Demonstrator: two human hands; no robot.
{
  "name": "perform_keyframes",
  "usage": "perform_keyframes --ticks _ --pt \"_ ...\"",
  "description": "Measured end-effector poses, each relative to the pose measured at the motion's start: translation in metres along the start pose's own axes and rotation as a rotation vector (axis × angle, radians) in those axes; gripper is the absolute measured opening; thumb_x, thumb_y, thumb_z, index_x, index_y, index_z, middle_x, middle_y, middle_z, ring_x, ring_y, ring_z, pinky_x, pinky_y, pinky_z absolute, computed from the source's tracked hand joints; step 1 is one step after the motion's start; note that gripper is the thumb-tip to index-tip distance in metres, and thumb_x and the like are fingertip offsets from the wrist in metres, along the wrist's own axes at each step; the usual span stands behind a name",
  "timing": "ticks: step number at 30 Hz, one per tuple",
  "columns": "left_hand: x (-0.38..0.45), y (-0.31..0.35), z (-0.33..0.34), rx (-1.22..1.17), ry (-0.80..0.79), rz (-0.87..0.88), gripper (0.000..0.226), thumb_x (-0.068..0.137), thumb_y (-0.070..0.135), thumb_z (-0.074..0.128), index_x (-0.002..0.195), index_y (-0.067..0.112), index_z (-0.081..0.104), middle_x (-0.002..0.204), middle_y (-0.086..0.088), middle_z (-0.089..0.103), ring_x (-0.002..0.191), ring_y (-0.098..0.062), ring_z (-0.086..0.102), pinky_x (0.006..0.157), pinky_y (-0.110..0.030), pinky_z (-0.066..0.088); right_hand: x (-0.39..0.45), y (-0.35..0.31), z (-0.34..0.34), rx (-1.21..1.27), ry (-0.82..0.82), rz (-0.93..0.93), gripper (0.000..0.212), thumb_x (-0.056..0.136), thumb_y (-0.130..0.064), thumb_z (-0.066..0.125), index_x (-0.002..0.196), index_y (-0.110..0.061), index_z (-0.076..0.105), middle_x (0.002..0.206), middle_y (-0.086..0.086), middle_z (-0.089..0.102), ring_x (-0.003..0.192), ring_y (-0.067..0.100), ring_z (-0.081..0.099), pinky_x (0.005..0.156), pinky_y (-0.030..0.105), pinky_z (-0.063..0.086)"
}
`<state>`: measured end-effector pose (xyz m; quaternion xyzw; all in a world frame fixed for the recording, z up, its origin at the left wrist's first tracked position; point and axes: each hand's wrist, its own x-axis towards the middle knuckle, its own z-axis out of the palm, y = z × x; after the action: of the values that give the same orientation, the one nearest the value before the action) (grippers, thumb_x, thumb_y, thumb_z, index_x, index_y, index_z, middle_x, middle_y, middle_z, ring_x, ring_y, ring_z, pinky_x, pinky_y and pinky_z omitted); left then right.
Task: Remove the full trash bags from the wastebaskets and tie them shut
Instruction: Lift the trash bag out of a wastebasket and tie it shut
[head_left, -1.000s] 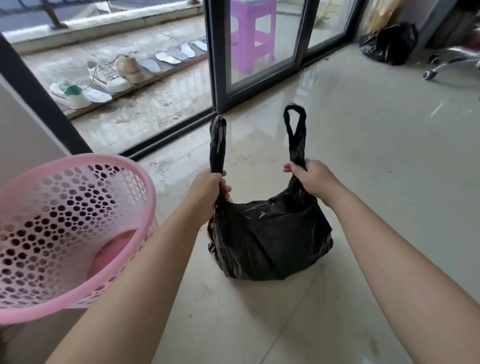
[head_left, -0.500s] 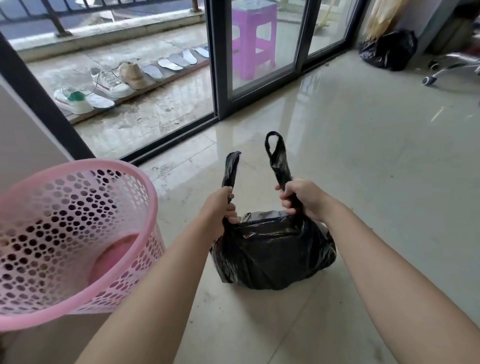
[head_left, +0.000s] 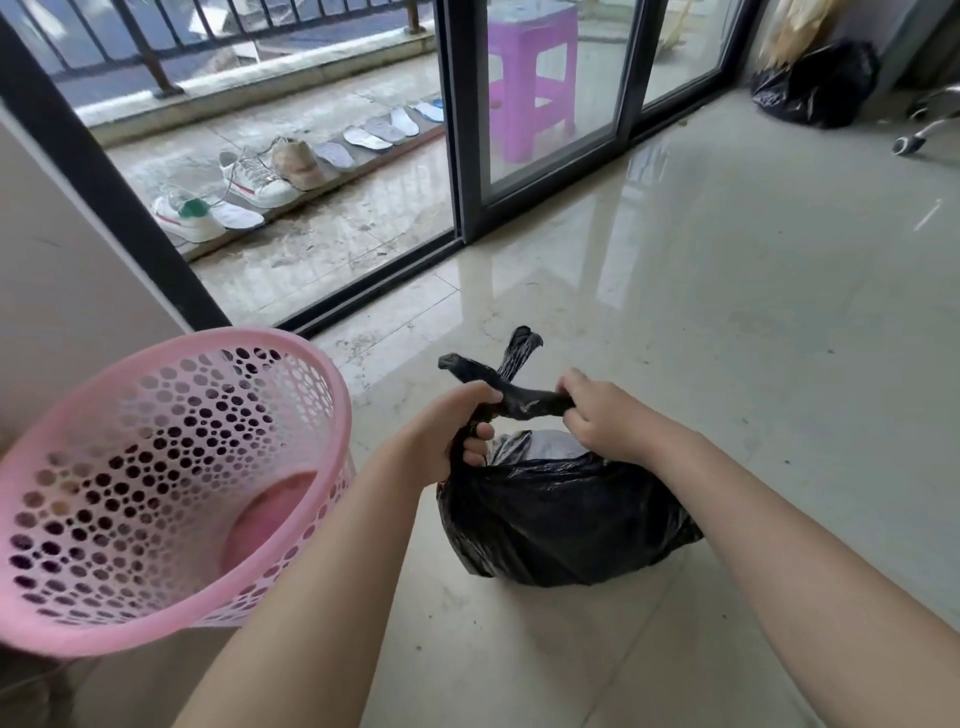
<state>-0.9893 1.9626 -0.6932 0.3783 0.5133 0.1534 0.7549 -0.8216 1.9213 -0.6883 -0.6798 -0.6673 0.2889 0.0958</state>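
Here, the pink plastic wastebasket full of round holes (head_left: 156, 483) sits near on the left, and it looks empty. Just right of it, one full black plastic trash bag (head_left: 561, 519) rests on the shiny tiled floor (head_left: 753, 364). The left hand (head_left: 457, 436) and the right hand (head_left: 602, 415) each have fingers curled tight round a bag handle, crossing the two. The knot is not pulled shut yet. Far right lies a second black bag (head_left: 815, 85); I cannot tell if it is tied.
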Motion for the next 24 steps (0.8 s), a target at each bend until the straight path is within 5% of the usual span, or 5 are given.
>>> perform_keyframes --ticks 5,8,14,18,24 --pt "-0.005 0.000 0.003 0.061 0.002 0.059 0.040 0.081 0.056 0.053 0.073 0.017 0.053 0.053 0.004 0.034 0.035 -0.005 0.027 0.034 -0.013 0.026 -0.002 -0.005 0.001 -0.097 -0.111 -0.101 0.024 0.088 -0.002 0.040 0.103 0.000 0.058 0.097 0.015 0.060 0.082 0.017 0.042 0.069 0.023 0.027" --pt "-0.001 0.002 0.006 0.005 0.063 0.156 0.045 0.094 0.049 0.039 0.074 0.015 0.061 0.058 0.002 0.030 0.031 -0.004 0.026 0.032 -0.014 0.026 -0.003 -0.005 -0.005 -0.079 -0.197 -0.105 0.017 0.088 -0.004 0.041 0.084 -0.010 0.055 0.084 0.005 0.051 0.080 0.018 0.044 0.068 0.025 0.030" --pt "-0.009 0.003 0.006 -0.027 -0.220 0.180 0.041 0.099 0.023 0.034 0.061 0.011 0.042 0.044 0.007 0.045 0.033 -0.003 0.032 0.033 -0.012 0.023 -0.008 0.007 -0.017 0.198 -0.323 0.034 0.045 0.084 0.001 0.044 0.048 -0.023 0.057 0.054 -0.006 0.057 0.050 0.003 0.053 0.054 0.012 0.039" --pt "-0.013 0.006 0.012 0.143 -0.126 0.166 0.039 0.098 0.021 0.044 0.060 0.012 0.041 0.036 0.010 0.041 0.029 -0.001 0.031 0.031 -0.010 0.021 -0.007 0.021 -0.021 0.640 -0.310 0.148 0.027 0.087 0.007 0.041 0.079 -0.005 0.064 0.067 0.006 0.061 0.050 0.009 0.062 0.054 0.020 0.052" --pt "-0.009 0.011 0.014 0.181 0.015 0.323 0.019 0.096 0.007 0.047 0.081 0.013 0.057 0.043 0.003 0.049 0.026 -0.002 0.033 0.031 -0.011 0.025 -0.005 0.030 -0.033 0.986 -0.152 0.156 0.027 0.087 0.010 0.043 0.078 -0.009 0.060 0.054 -0.001 0.064 0.041 0.006 0.059 0.044 0.015 0.051"
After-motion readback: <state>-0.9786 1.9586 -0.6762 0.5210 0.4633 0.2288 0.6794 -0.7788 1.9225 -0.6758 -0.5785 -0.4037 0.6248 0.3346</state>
